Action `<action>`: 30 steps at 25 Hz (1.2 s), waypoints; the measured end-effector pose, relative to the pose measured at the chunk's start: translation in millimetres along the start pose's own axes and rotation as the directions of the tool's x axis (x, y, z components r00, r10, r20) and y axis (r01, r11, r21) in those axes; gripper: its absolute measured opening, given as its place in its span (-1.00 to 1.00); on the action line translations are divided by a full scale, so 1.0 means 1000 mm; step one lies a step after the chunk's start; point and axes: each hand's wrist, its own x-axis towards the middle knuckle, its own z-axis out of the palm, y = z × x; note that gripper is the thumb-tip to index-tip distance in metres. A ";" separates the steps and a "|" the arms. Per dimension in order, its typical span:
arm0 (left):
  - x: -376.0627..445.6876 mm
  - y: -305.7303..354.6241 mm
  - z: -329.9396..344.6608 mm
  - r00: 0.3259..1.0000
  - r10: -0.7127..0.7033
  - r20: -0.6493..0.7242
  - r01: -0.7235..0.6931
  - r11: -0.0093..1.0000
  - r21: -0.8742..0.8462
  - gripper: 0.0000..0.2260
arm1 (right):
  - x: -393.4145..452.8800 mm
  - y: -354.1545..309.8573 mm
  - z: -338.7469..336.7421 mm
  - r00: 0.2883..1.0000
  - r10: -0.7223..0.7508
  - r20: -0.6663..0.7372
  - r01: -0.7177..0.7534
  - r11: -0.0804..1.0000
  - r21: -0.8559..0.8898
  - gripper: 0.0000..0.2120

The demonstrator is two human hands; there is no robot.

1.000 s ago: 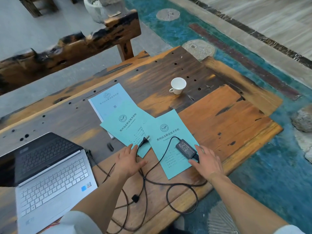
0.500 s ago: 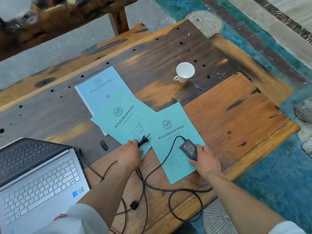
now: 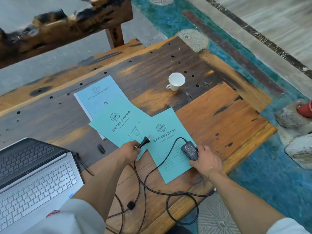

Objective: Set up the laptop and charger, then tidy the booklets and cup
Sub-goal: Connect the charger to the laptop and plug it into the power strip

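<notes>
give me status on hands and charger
Left hand grips plug. Right hand holds charger brick. Both lie over booklets.

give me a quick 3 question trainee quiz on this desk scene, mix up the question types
1. True or false: the white cup stands on one of the booklets.
2. Which hand grips the wall plug?
A. left hand
B. right hand
C. neither
3. Fill in: the black power brick lies on a teal ____.

Key
1. False: it stands on the bare wooden table, apart from the booklets.
2. A: the right hand holds the power brick.
3. booklet, the one nearest the right hand.
</notes>
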 end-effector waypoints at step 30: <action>-0.259 0.230 0.294 0.662 0.494 0.564 -0.571 0.819 -0.048 -0.85 | -0.384 0.301 0.095 0.644 0.756 -0.118 -0.596 0.593 0.541 -0.45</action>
